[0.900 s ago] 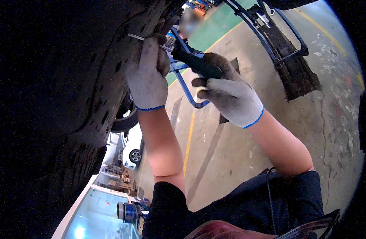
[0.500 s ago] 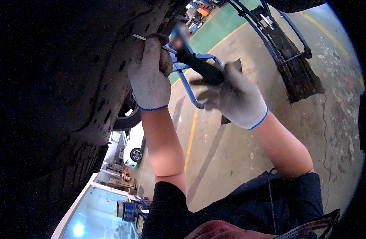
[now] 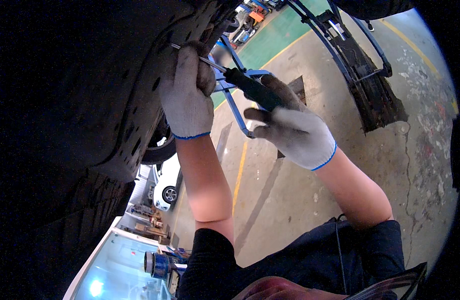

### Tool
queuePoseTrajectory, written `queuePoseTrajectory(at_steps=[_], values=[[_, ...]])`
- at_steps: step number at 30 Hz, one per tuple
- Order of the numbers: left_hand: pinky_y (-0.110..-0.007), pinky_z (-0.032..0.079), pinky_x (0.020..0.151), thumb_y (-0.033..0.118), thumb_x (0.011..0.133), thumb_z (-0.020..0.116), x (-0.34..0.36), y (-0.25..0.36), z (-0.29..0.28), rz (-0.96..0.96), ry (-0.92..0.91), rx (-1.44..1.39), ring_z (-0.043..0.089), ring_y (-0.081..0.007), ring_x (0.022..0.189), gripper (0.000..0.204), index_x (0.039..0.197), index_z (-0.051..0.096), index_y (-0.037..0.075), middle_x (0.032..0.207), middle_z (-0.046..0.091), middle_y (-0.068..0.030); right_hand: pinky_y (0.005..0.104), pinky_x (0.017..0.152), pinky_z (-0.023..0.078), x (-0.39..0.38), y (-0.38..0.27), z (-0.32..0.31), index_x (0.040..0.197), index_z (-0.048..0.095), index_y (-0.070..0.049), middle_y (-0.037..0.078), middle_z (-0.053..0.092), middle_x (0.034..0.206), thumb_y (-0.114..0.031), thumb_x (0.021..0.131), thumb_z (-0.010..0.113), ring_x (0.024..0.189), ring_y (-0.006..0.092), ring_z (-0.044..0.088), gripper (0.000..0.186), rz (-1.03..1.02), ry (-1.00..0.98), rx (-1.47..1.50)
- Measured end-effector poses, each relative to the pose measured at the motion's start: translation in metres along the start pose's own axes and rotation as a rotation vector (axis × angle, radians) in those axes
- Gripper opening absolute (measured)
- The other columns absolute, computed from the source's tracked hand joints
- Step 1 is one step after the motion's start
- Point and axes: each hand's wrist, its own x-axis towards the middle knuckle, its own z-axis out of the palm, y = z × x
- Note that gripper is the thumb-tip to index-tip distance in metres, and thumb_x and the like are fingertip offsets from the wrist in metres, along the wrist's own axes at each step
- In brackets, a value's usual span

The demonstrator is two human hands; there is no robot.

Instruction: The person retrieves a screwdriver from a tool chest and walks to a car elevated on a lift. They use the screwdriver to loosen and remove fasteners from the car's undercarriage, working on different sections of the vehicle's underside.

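A screwdriver with a thick black handle and a bare metal shaft slants up and left toward the dark underside of a vehicle. My left hand, in a dirty white knit glove, has its fingers closed round the shaft close to the underside. The handle lies in my gloved right hand, one finger stretched along it and the others curled beneath. What the tip touches is hidden in shadow at my left fingertips.
Blue lift arms stand beyond my hands, and a dark ramp-like frame is at the upper right. A white car is parked at lower left, near a blue cylindrical machine. A concrete floor with yellow lines spreads below.
My right hand has turned and its blurred, spread fingers now lie against the screwdriver handle. My left hand stays almost in place on the shaft.
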Motion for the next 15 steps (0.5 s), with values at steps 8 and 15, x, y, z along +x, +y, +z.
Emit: queuePoseTrajectory(at_steps=[8, 15], values=[[-0.029, 0.020, 0.050, 0.029, 0.103, 0.062, 0.001, -0.002, -0.001, 0.061, 0.049, 0.087, 0.034, -0.0089, 0.052, 0.030, 0.084, 0.060, 0.005, 0.061, 0.042, 0.0010, 0.0356, 0.082, 0.057, 0.000, 0.004, 0.003, 0.150, 0.044, -0.009, 0.014, 0.067, 0.120, -0.037, 0.107, 0.055, 0.107, 0.0248, 0.067, 0.053, -0.059, 0.027, -0.066], [-0.030, 0.019, 0.051, 0.031, 0.103, 0.062, 0.006, -0.003, -0.002, 0.015, 0.044, -0.023, 0.031, -0.0099, 0.051, 0.035, 0.076, 0.057, 0.009, 0.059, 0.038, 0.0012, 0.0328, 0.077, 0.057, 0.002, -0.003, -0.005, 0.143, 0.051, -0.011, 0.014, 0.067, 0.125, -0.035, 0.108, 0.053, 0.099, 0.0226, 0.069, 0.043, 0.069, 0.017, 0.058]])
